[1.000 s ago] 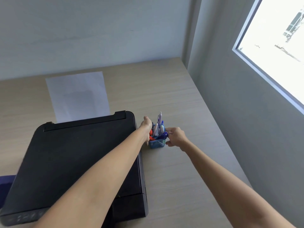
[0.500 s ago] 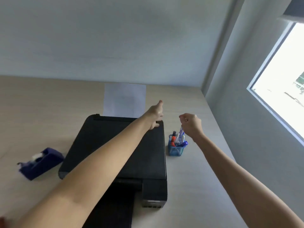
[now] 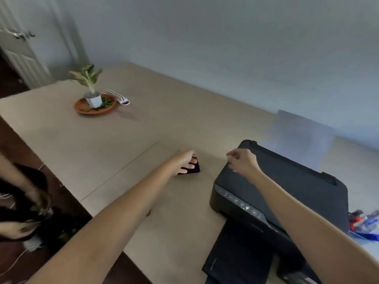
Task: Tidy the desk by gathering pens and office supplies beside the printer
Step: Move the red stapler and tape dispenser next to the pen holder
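Note:
My left hand (image 3: 184, 160) reaches across the desk and lies over a dark blue tape dispenser (image 3: 195, 168), fingers wrapped on its top. The dispenser rests on the desk just left of the black printer (image 3: 297, 193). Above the printer's left front corner hovers my right hand (image 3: 243, 162), fingers curled in and holding nothing. A blue mesh pen holder (image 3: 365, 225) with pens stands beside the printer at the frame's right edge, partly hidden by it. The view is blurred.
A potted plant (image 3: 92, 87) on a brown saucer (image 3: 82, 109) stands at the desk's far left, with a small white item (image 3: 121, 98) beside it. A white sheet (image 3: 301, 136) lies behind the printer. Another person's hands (image 3: 30, 203) are low beyond the desk's left edge.
The view swung left. Both hands left the pen holder; my left hand crossed over to the tape dispenser and settled on it, and my right hand moved over the printer.

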A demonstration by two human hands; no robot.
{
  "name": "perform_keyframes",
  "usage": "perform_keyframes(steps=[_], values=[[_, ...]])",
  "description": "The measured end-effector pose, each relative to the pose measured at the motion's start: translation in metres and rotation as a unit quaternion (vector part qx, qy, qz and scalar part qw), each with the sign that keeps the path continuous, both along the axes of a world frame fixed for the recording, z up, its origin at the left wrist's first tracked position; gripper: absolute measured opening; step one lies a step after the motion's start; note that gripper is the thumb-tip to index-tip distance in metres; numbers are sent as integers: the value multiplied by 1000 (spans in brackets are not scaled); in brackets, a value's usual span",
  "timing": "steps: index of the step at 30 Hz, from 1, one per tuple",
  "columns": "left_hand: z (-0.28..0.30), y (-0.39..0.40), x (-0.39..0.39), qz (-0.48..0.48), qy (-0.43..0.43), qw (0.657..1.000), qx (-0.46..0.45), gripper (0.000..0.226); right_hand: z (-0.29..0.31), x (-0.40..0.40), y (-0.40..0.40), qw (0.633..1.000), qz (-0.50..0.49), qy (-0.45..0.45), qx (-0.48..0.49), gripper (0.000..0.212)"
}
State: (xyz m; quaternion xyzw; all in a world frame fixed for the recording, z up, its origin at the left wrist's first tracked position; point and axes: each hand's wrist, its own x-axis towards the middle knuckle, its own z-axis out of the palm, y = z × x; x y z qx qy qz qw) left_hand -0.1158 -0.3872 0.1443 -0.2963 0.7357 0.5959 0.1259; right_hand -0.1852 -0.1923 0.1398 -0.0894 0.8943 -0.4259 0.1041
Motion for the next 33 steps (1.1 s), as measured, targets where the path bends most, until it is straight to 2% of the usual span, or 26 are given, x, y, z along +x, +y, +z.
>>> perform_keyframes(steps=[3, 6, 8, 10, 15, 17, 20, 25, 29, 33], values=[[-27, -72, 42, -58, -40, 990, -122, 21, -20, 3, -61, 998, 53, -21, 38, 17], [-60, -127, 82, -191, -141, 945, -225, 32, -41, 2, -108, 990, 99, -14, 96, 21], [-82, -146, 97, -256, -219, 905, -258, 71, -55, -6, -130, 982, 124, -4, 142, 28], [-96, -155, 105, -292, -246, 883, -275, 89, -74, -21, -147, 971, 140, 11, 194, 43], [-120, -172, 100, -305, -193, 890, -278, 81, -122, -64, -172, 921, 213, 33, 325, 78], [-127, -178, 97, -307, -185, 894, -270, 80, -132, -75, -175, 902, 237, 44, 359, 76], [-131, -187, 92, -301, -180, 903, -248, 80, -137, -80, -181, 892, 237, 43, 382, 57], [-116, -193, 80, -299, -143, 912, -240, 73, -144, -65, -175, 925, 225, -16, 307, 46], [-77, -190, 66, -301, -91, 917, -246, 53, -127, -50, -167, 931, 230, -1, 284, 40], [-20, -168, 53, -320, -70, 908, -259, 54, -87, -38, -140, 954, 217, 18, 206, 38]])
